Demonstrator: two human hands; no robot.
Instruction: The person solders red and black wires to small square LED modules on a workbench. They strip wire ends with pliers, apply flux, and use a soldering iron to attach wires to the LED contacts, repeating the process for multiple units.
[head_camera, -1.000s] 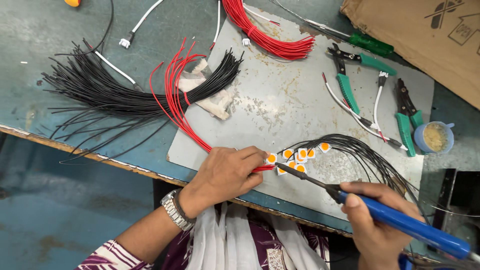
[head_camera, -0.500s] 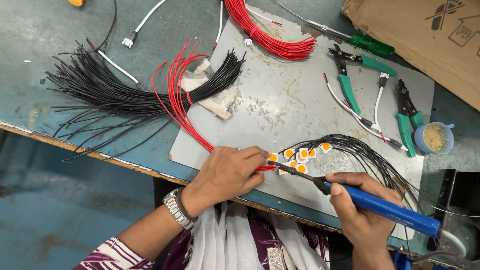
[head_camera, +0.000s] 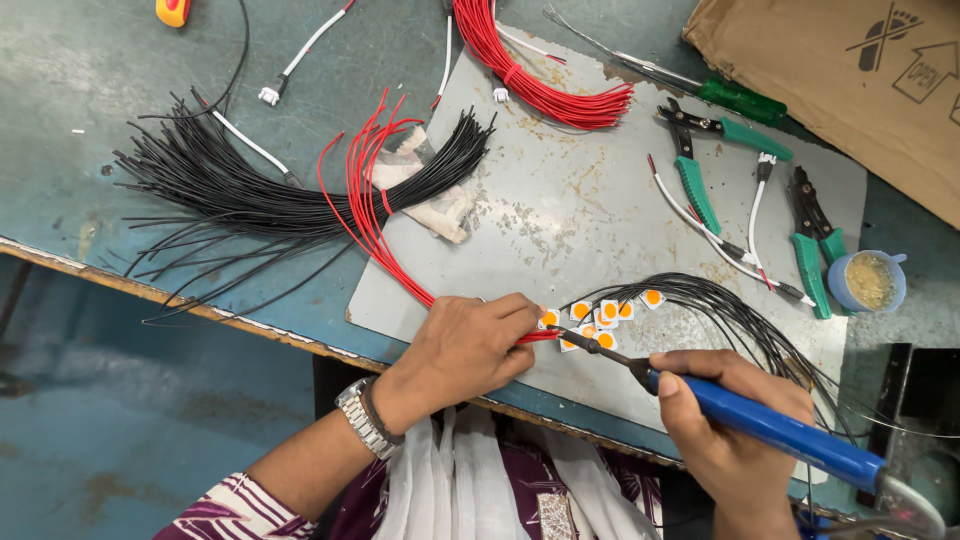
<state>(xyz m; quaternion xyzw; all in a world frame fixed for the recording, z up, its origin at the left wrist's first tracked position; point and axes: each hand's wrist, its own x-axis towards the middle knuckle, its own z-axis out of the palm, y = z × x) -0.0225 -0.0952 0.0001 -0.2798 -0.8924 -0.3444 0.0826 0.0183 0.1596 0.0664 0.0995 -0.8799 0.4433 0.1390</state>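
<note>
On the grey metal sheet (head_camera: 600, 215) laid over the tabletop (head_camera: 90, 120), I was soldering: my left hand (head_camera: 465, 345) pinched a red wire (head_camera: 400, 275) onto a small white-and-orange square chip (head_camera: 549, 319), my right hand (head_camera: 730, 420) clenched around the blue-handled soldering iron (head_camera: 770, 428). The iron lay long from lower right to upper left, tip at the chips near the sheet's front edge. I judged the next move needed a steady tip on the joint.
</note>
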